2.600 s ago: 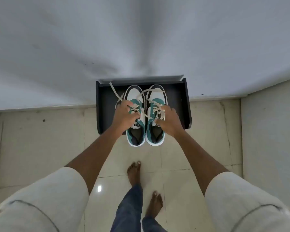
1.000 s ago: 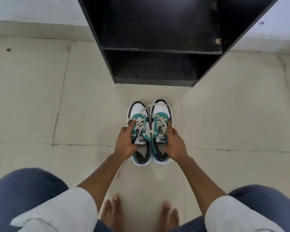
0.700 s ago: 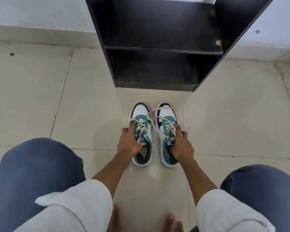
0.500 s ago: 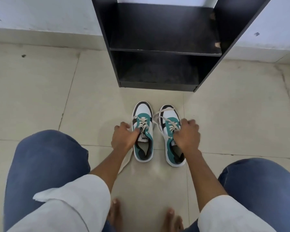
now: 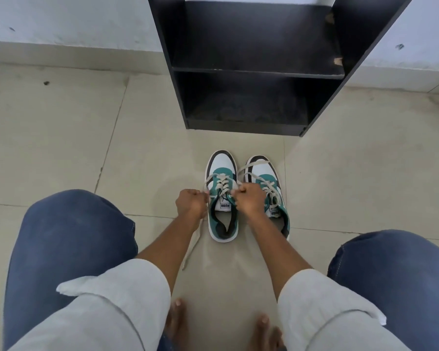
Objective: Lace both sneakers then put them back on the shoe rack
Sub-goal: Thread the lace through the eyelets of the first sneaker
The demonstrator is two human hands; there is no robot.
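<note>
Two white, teal and black sneakers stand side by side on the tiled floor, toes toward the rack. The left sneaker (image 5: pixel 222 198) has cream laces crossed over its tongue. My left hand (image 5: pixel 191 205) grips one lace end at the shoe's left side; a loose lace tail (image 5: pixel 192 247) trails down the floor below my wrist. My right hand (image 5: pixel 250 202) grips the other lace end at the same shoe's right side and partly covers the right sneaker (image 5: pixel 270 193), whose laces lie loose over its toe.
The black shoe rack (image 5: pixel 251 72) stands against the white wall just beyond the sneakers, both visible shelves bare. My knees in blue jeans flank the view, and my bare feet (image 5: pixel 178 317) are on the tiles below the shoes.
I lifted both sneakers off the rack, set them on the floor and squatted. My right hand crossed from the right sneaker to the left one; both hands now hold its lace ends.
</note>
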